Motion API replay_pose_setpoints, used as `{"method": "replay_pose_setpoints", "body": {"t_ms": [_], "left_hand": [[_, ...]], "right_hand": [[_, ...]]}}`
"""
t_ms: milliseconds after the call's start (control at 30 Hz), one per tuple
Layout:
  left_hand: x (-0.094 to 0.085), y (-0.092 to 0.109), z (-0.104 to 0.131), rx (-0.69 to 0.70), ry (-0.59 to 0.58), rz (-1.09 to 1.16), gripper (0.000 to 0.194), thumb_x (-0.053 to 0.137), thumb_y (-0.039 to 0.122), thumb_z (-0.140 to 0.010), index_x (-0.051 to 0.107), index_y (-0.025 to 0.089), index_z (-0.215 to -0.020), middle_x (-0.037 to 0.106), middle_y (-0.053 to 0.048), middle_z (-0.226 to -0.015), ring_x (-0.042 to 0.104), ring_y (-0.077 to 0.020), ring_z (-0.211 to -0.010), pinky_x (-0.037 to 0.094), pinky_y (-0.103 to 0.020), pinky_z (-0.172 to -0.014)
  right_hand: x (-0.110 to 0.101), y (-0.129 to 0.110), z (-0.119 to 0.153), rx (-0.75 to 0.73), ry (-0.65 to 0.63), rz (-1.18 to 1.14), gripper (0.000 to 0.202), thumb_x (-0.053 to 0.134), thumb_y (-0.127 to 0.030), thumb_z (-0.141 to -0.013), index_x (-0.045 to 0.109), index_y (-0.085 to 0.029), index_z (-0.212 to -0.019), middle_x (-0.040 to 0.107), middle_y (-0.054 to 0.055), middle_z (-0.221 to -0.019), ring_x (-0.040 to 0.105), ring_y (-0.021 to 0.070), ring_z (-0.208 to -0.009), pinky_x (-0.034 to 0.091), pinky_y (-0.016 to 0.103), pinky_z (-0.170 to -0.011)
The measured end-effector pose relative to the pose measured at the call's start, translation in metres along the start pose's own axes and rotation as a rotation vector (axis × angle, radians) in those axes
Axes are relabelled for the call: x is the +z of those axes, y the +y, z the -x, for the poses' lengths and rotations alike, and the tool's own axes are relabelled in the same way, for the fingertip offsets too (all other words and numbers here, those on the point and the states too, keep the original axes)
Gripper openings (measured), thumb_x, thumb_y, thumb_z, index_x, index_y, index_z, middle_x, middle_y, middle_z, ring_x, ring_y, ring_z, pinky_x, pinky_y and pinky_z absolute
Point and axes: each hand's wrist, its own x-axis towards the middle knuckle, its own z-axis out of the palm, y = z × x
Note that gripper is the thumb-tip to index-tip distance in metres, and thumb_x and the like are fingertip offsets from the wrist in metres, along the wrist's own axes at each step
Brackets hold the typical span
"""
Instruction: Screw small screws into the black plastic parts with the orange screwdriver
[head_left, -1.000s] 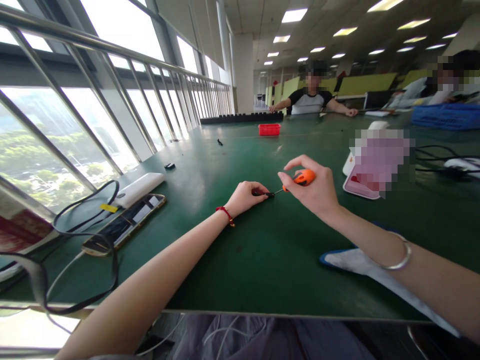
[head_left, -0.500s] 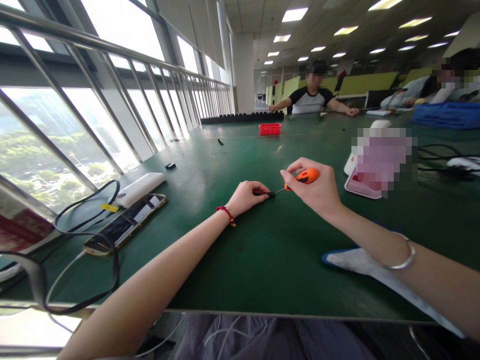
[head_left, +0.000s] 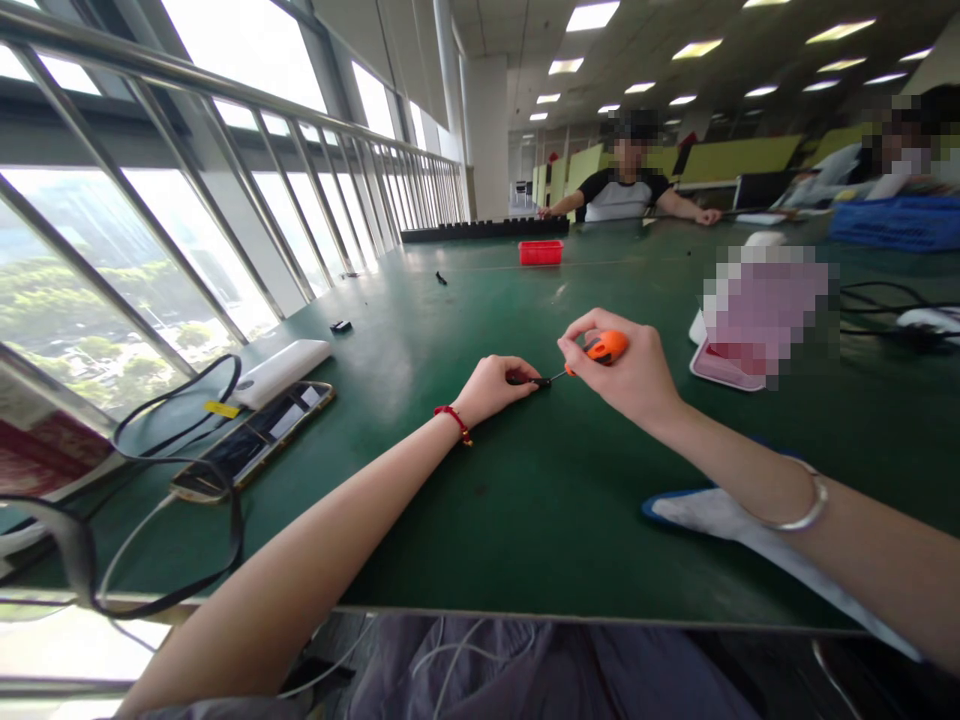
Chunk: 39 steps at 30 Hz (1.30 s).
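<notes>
My left hand (head_left: 495, 386) pinches a small black part (head_left: 541, 382) low over the green table; what kind of part it is I cannot make out. In my right hand (head_left: 626, 368) is a screwdriver (head_left: 607, 346) with an orange and black handle, my fingers wrapped round it. Its thin metal shaft slants down to the left, and the tip meets the end of the black part. My left fingers hide much of that part.
Left lie a phone (head_left: 259, 440), a white power bank (head_left: 281, 373) and looped cables. Ahead are a small black piece (head_left: 340, 327), a red box (head_left: 540, 253) and a long black strip (head_left: 487, 231). A pink-cased phone (head_left: 727, 367) stands right. Another person (head_left: 626, 195) sits opposite.
The right hand and screwdriver handle have shifted slightly left and turned a little. The left hand keeps its pinch on the black part in nearly the same place.
</notes>
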Motion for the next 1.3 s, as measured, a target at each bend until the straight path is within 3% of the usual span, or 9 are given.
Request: {"method": "replay_pose_setpoints", "body": {"t_ms": [200,400,467,600,800,900,1033,1200,1300], "left_hand": [[0.0007,-0.0028,-0.0006,0.002,0.003,0.014,0.017,0.065,0.025,-0.073,0.072,0.015,-0.085,0.072,-0.004,-0.081,0.065,-0.0154,-0.076,0.052,-0.027,-0.077],[0.0009,-0.0007,0.0000,0.000,0.006,0.012,0.017,0.065,0.024,-0.072,0.072,0.015,-0.084,0.071,-0.004,-0.080,0.064,-0.0154,-0.075,0.052,-0.027,-0.078],[0.0007,-0.0002,0.0001,-0.005,0.007,0.012,0.017,0.065,0.024,-0.072,0.072,0.014,-0.084,0.071,-0.004,-0.080,0.064,-0.0155,-0.075,0.052,-0.027,-0.077],[0.0008,-0.0011,0.0001,-0.001,0.007,0.017,0.017,0.065,0.024,-0.072,0.072,0.015,-0.084,0.072,-0.004,-0.080,0.065,-0.0155,-0.076,0.052,-0.027,-0.077],[0.0009,-0.0015,0.0004,-0.008,0.002,0.003,0.018,0.064,0.025,-0.073,0.072,0.014,-0.084,0.072,-0.004,-0.081,0.064,-0.0153,-0.075,0.051,-0.027,-0.076],[0.0002,-0.0003,0.0006,-0.006,0.005,-0.006,0.018,0.064,0.024,-0.073,0.072,0.014,-0.085,0.072,-0.004,-0.080,0.064,-0.0153,-0.075,0.051,-0.027,-0.076],[-0.0004,0.0013,0.0011,0.004,0.014,-0.018,0.017,0.064,0.022,-0.073,0.072,0.014,-0.086,0.072,-0.004,-0.083,0.064,-0.0153,-0.076,0.051,-0.026,-0.077],[-0.0005,0.0019,0.0012,-0.006,0.014,-0.007,0.016,0.064,0.021,-0.073,0.072,0.014,-0.085,0.072,-0.004,-0.085,0.065,-0.0150,-0.077,0.051,-0.026,-0.078],[-0.0006,0.0022,0.0010,-0.005,0.005,-0.001,0.016,0.064,0.021,-0.073,0.072,0.014,-0.085,0.072,-0.004,-0.085,0.065,-0.0152,-0.078,0.051,-0.026,-0.079]], "right_hand": [[0.0004,0.0043,-0.0015,-0.027,0.077,0.021,0.044,0.063,-0.032,-0.068,0.050,-0.021,-0.109,0.052,-0.005,-0.066,0.050,0.0135,-0.055,0.040,0.026,-0.056],[0.0003,-0.0020,0.0003,0.020,0.044,0.031,0.015,0.059,-0.036,-0.074,0.059,-0.021,-0.073,0.054,-0.003,-0.056,0.049,0.0121,-0.050,0.036,0.025,-0.052],[0.0001,-0.0024,0.0009,0.014,0.056,0.016,0.012,0.059,-0.031,-0.073,0.059,-0.021,-0.079,0.055,-0.003,-0.060,0.049,0.0119,-0.050,0.036,0.025,-0.052],[-0.0002,0.0003,0.0003,0.006,0.068,0.002,0.033,0.062,-0.028,-0.068,0.053,-0.022,-0.099,0.051,-0.006,-0.060,0.047,0.0122,-0.048,0.037,0.025,-0.051],[-0.0004,-0.0002,0.0004,-0.003,0.016,0.020,0.020,0.056,-0.038,-0.077,0.056,-0.021,-0.067,0.056,-0.001,-0.058,0.052,0.0139,-0.054,0.038,0.026,-0.056],[-0.0006,0.0000,0.0008,-0.033,0.015,0.007,0.011,0.057,-0.031,-0.075,0.058,-0.021,-0.079,0.055,-0.002,-0.061,0.051,0.0129,-0.053,0.038,0.025,-0.055],[0.0003,0.0016,0.0002,-0.031,0.041,0.019,0.033,0.061,-0.029,-0.069,0.053,-0.020,-0.100,0.053,-0.004,-0.063,0.047,0.0123,-0.051,0.037,0.024,-0.053],[0.0013,0.0014,0.0012,0.004,-0.009,0.056,0.020,0.058,-0.040,-0.076,0.056,-0.021,-0.070,0.051,-0.003,-0.051,0.048,0.0134,-0.050,0.037,0.026,-0.055],[0.0013,0.0020,0.0019,-0.028,0.037,0.035,0.015,0.057,-0.036,-0.077,0.058,-0.021,-0.077,0.055,-0.002,-0.059,0.049,0.0131,-0.053,0.038,0.026,-0.056]]}}
